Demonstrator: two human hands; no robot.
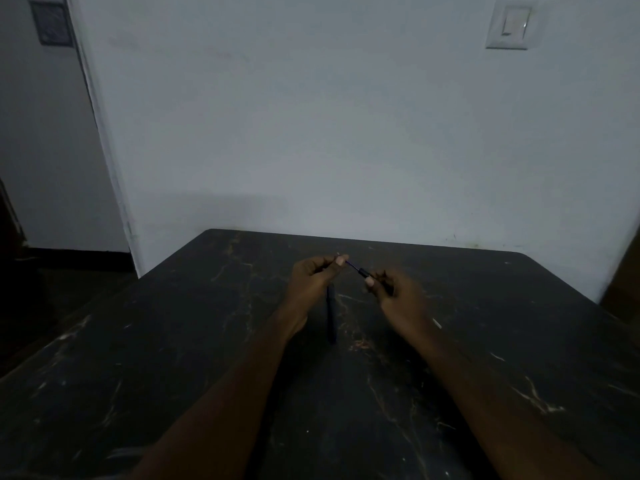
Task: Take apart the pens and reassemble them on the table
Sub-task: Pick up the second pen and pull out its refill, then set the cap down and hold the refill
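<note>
**Count of things at the dark table**

There is one table (346,393). Above it are two hands: one left hand (313,278) and one right hand (398,292). Between them is one thin pen part (358,269). One dark pen (331,315) lies on the table, under the left hand. One wall switch (510,26) is far above the table.

Two bare forearms enter from the bottom edge of the frame and narrow toward the middle, ending in the left hand (313,277) and the right hand (393,289). No sleeves cover the arms anywhere in view. The wrists and fingers show no watch, bracelet, ring or glove. A pale fingernail shows on one finger of each hand. The dim lighting hides any finer detail of the arms.
</note>
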